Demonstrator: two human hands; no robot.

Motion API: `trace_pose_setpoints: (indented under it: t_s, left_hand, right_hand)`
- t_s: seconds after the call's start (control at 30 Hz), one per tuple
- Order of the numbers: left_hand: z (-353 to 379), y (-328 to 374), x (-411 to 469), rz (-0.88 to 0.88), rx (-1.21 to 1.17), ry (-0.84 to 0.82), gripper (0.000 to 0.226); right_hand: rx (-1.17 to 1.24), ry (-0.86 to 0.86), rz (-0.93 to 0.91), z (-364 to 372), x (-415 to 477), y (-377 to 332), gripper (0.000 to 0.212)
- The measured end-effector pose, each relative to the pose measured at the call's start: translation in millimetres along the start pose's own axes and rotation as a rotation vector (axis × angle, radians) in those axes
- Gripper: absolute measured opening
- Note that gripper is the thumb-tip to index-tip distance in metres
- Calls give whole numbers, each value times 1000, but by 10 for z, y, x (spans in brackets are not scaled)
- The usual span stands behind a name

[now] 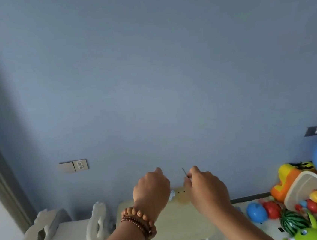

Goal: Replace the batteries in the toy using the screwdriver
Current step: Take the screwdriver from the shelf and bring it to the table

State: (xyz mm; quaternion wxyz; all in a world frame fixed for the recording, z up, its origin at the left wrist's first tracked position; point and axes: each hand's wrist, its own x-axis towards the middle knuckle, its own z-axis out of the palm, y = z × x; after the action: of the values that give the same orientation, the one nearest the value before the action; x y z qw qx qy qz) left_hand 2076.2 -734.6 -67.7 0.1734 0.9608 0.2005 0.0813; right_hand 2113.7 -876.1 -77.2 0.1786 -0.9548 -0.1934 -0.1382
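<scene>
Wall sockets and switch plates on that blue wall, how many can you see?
2. A beige plate pair with a socket sits on the blue wall left of the left hand; a dark plate is far right, beside the purple package. Others may be hidden.

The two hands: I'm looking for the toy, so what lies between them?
Head view: between the left hand and right hand shows a pale yellow toy, partly hidden. The right hand holds a thin screwdriver.

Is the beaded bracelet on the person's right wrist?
No: the beaded bracelet sits on the left wrist, below the left hand; the right hand has a bare wrist.
</scene>
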Motion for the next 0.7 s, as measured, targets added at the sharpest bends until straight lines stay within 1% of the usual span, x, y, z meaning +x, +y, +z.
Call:
trace_pose_setpoints:
  t_s: [0.13,0.27,0.5,0.6,0.7]
  left_hand:
    - [196,55,570,-61,-2,-1,22]
    - [380,59,1175,-74,9,-12,22]
    - [790,-22,1861,-33,27,-27,21]
    - [1004,-59,2047,-50,16,-26,21]
    - [1346,-86,2262,-46,63,-18,20]
  right_hand:
    - [14,-22,-16,248,592,216,26]
    - [27,-40,-23,608,1097,363,25]
    - [74,-78,40,1241,1599,648,23]
    - [93,-82,25,1499,1733,769,23]
    - [134,-63,16,1835,1876,1000,22]
